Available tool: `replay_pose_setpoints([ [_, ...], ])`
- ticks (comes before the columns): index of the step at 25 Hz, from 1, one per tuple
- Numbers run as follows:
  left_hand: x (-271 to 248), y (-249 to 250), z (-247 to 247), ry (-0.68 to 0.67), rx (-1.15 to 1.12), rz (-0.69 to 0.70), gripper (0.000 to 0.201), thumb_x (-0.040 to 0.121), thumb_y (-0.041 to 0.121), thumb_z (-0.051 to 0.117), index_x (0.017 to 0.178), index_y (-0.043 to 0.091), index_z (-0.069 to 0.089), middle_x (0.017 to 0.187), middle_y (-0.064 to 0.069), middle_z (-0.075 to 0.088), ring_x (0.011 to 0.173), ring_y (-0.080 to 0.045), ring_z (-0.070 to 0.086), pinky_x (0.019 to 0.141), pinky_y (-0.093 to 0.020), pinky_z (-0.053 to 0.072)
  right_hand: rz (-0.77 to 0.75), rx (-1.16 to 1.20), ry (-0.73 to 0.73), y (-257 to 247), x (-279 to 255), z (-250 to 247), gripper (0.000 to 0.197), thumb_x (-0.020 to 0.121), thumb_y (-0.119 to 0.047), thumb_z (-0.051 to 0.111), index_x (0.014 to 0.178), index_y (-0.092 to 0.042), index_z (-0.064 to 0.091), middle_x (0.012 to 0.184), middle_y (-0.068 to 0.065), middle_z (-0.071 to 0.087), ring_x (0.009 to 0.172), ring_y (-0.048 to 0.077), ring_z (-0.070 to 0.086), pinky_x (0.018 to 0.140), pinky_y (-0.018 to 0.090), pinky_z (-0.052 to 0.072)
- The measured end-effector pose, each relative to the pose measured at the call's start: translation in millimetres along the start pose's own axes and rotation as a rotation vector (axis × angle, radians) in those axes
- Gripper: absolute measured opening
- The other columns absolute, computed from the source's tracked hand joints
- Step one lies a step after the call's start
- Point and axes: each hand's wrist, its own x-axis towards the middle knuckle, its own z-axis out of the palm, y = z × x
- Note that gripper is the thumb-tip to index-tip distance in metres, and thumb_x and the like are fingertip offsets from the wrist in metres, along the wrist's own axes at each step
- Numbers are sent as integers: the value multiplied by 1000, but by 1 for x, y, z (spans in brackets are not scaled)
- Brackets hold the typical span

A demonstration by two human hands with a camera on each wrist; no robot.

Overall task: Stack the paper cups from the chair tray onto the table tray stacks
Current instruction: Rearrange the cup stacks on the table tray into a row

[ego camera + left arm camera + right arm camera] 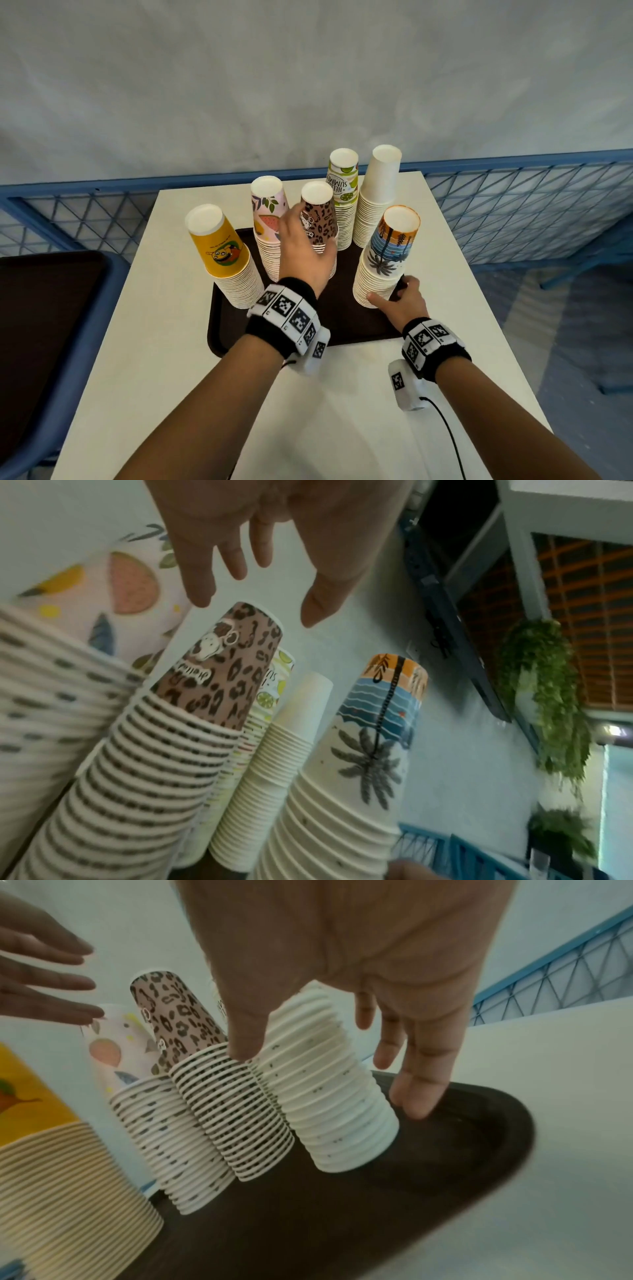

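A dark table tray (342,318) holds several stacks of upside-down paper cups: yellow (219,246), watermelon print (269,212), leopard print (320,219), lime print (344,178), plain white (380,178) and palm-tree print (394,246). My left hand (310,229) hovers at the leopard stack (222,674), fingers (202,593) straight and spread, thumb apart, gripping nothing. My right hand (388,290) is low at the palm-tree stack (325,1083). Its thumb rests against the stack's side, and its straight fingers (416,1102) reach down to the tray beside it.
The white table (308,411) carries the tray at its far half. A second dark tray (44,308) lies on a blue chair at the left. Blue mesh fencing (531,205) runs behind the table, with a pale wall beyond it.
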Motion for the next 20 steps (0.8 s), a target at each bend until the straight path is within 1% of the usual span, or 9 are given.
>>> replay_pose_setpoints([
  [2, 17, 10, 1, -33, 52, 102, 71, 77, 14, 69, 137, 7, 31, 144, -12, 31, 135, -21, 30, 102, -9, 17, -98, 87, 23, -8, 7, 2, 96, 62, -20, 83, 137, -12, 25, 137, 13, 46, 127, 30, 45, 107, 43, 38],
  [4, 39, 15, 4, -75, 164, 107, 79, 76, 18, 71, 141, 10, 26, 148, -13, 26, 139, -24, 24, 116, -27, 20, -165, 133, 59, -16, 14, 5, 102, 56, -16, 86, 138, -15, 25, 137, 9, 47, 127, 27, 46, 108, 44, 38],
  [5, 48, 16, 6, -104, 237, 90, 84, 75, 20, 72, 143, 12, 22, 150, -13, 23, 141, -27, 22, 118, -36, 21, -177, 147, 73, -20, 16, 6, 101, 55, -15, 86, 137, -16, 27, 137, 8, 48, 126, 26, 47, 108, 42, 38],
  [6, 56, 15, 9, -144, 296, 66, 90, 74, 21, 73, 145, 14, 17, 152, -12, 21, 141, -28, 22, 118, -40, 20, -172, 150, 88, -23, 18, 7, 98, 56, -15, 85, 137, -17, 29, 135, 7, 50, 124, 26, 49, 108, 40, 39],
  [8, 67, 13, 16, -243, 345, 8, 96, 75, 20, 73, 147, 16, 10, 155, -10, 16, 141, -27, 24, 115, -38, 21, -170, 157, 100, -29, 21, 6, 91, 59, -12, 84, 135, -15, 33, 133, 8, 53, 122, 27, 51, 104, 36, 39],
  [10, 71, 7, 20, -289, 373, 4, 87, 78, 18, 69, 146, 15, 14, 153, -8, 18, 139, -24, 29, 112, -32, 25, -177, 161, 99, -33, 26, 4, 88, 61, -10, 82, 134, -14, 34, 132, 8, 54, 121, 28, 52, 102, 34, 40],
  [14, 80, -6, 23, -192, 352, 18, 77, 79, 16, 67, 143, 13, 24, 148, -8, 25, 135, -26, 32, 110, -33, 32, -177, 166, 85, -40, 44, -2, 88, 62, -9, 81, 136, -14, 32, 134, 8, 53, 122, 29, 51, 103, 35, 39],
  [17, 85, -8, 23, -175, 372, -18, 79, 79, 14, 66, 144, 14, 21, 150, -8, 21, 137, -26, 29, 112, -33, 29, -168, 146, 72, -41, 52, -6, 89, 64, -12, 81, 137, -16, 30, 135, 8, 52, 124, 29, 50, 105, 37, 38],
  [20, 82, -2, 23, -211, 410, -6, 80, 81, 16, 64, 145, 15, 16, 153, -6, 17, 139, -25, 28, 111, -33, 30, -120, 96, 33, -37, 51, -7, 84, 67, -15, 80, 135, -9, 33, 135, 12, 52, 124, 31, 50, 102, 36, 40],
])
